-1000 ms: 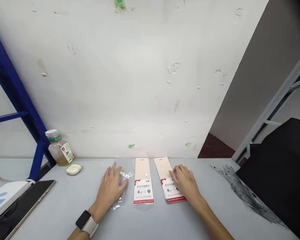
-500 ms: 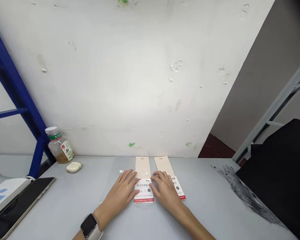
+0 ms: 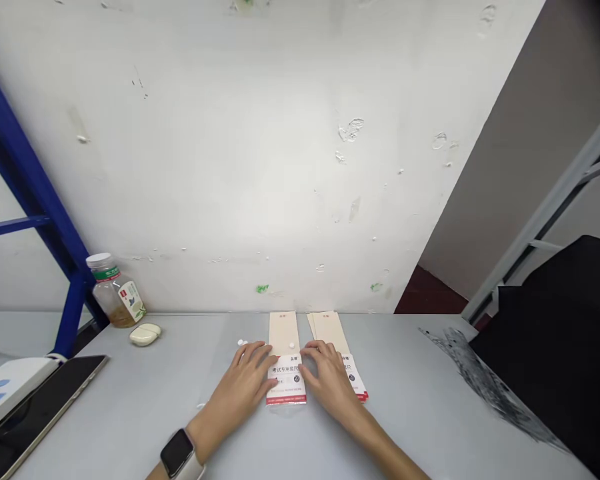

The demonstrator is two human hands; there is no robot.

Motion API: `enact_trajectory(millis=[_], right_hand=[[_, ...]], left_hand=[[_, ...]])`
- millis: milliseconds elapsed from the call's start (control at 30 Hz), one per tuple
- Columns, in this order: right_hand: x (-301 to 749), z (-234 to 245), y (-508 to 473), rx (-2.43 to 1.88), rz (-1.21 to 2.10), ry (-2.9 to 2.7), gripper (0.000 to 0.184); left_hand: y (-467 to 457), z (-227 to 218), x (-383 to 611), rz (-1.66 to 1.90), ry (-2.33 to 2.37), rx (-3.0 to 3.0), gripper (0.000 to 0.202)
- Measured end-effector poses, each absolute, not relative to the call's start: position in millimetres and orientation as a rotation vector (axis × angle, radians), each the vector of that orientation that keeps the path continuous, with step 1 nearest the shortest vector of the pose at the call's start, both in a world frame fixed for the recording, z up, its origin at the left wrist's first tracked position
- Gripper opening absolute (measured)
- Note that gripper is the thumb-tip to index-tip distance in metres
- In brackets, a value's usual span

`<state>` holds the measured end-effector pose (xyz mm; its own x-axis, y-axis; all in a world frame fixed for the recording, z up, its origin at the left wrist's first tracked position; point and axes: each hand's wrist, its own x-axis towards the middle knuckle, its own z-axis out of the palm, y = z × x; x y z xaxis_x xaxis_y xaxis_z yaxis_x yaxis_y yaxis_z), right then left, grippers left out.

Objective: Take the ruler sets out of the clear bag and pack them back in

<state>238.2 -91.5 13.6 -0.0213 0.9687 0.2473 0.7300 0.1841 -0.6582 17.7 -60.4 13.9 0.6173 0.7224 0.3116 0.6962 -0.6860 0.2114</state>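
A flat packet with a cream upper strip (image 3: 283, 332) and a white, red-edged label (image 3: 286, 390) lies between my hands, in a clear sleeve whose edge shows below it. My left hand (image 3: 247, 380) rests to its left, fingers spread, with the thumb touching the label's edge. Under and beside that hand is a clear plastic sleeve (image 3: 225, 340) with small white buttons. My right hand (image 3: 330, 380) lies over a second group of similar packets (image 3: 329, 327), fanned slightly; its bent fingers are apart and its thumb is at the middle packet's right edge. Its palm hides part of them.
On the left are a jar with a white lid (image 3: 117, 293), a cream earbud-like case (image 3: 145, 334), a phone (image 3: 40, 413) and a white box (image 3: 13, 387). A black bag-like thing (image 3: 555, 353) fills the right. The wall (image 3: 230, 167) bounds the grey table's back.
In the right group, the top packet now sits straighter, and the edge of another packet shows beneath it. My hands have hardly moved; the view has shifted slightly.
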Motion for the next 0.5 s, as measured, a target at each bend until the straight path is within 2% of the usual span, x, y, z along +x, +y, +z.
enact_trajectory(millis=[267, 500], right_hand=[[240, 20, -89, -1.474, 0.789, -1.579, 0.017], [243, 33, -94, -1.192, 1.049, -1.445, 0.026]], left_hand=[[-62, 19, 20, 0.556, 1.226, 2.669, 0.031], [-57, 31, 24, 0.917, 1.23, 2.007, 0.021]])
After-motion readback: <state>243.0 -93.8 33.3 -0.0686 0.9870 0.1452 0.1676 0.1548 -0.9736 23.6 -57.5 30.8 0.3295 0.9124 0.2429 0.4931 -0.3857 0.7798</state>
